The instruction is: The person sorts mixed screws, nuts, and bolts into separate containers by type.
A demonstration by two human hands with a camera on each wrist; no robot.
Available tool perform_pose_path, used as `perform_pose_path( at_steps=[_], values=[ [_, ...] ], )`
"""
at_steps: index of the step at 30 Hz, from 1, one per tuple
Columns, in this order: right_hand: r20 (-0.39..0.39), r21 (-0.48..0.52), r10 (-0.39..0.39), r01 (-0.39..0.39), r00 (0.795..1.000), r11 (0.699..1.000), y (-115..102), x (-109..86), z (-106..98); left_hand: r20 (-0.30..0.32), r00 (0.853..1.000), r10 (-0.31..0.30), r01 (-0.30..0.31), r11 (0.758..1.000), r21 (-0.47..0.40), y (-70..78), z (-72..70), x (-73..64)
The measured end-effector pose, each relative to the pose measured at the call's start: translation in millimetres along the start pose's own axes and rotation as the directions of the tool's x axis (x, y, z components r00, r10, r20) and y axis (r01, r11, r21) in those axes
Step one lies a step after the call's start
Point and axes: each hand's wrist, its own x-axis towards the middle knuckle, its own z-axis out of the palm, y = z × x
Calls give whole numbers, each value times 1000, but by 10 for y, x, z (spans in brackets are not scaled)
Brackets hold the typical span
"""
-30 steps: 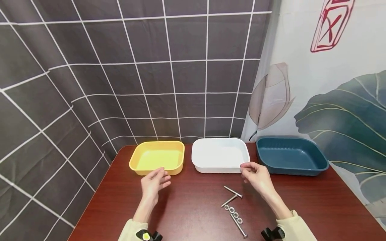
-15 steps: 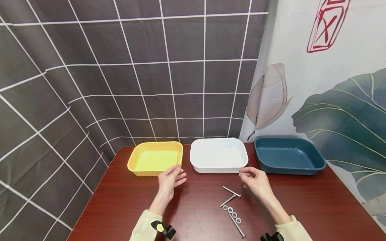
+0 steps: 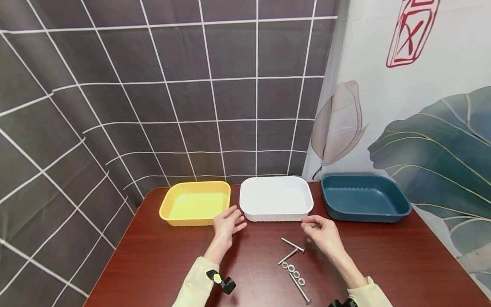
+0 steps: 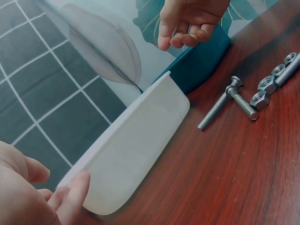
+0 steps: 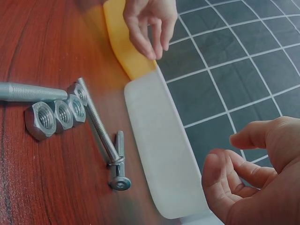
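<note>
My left hand (image 3: 228, 224) is at the front left corner of a shallow white tray (image 3: 276, 216), fingers loosely extended. In the left wrist view its fingertips (image 4: 80, 185) overlap the tray's near end; whether they touch it I cannot tell. By the front right corner of the same tray is my right hand (image 3: 324, 234), fingers loosely bent and holding nothing. The right wrist view shows a gap between its thumb and fingers. In front of the tray lie several metal bolts (image 3: 299, 288) and hex nuts (image 3: 296, 274), loose on the table.
Left of the white tray stands a yellow tray (image 3: 180, 222), and to its right a dark blue tray (image 3: 368, 218). All three line the back of the reddish-brown wooden table (image 3: 153, 264). Behind hang a dark grid-patterned cloth (image 3: 234, 98) and a pale leaf-printed one (image 3: 368, 51).
My left hand has moved right, from the front of the yellow tray to the white tray's left corner. The right hand has dropped back slightly by the right corner. The view has turned slightly right.
</note>
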Motion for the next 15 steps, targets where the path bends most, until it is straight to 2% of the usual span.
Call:
perform_pose_path(
  at_steps=[7, 15],
  values=[
    [-4, 2, 0, 0, 1000, 1000, 25, 1, 26, -45, 999, -5, 5, 1000, -2, -85, 73, 62],
    [-19, -45, -22, 21, 1000, 999, 103, 39, 63, -53, 999, 1, -2, 1000, -28, -119, 158, 122]
  ],
)
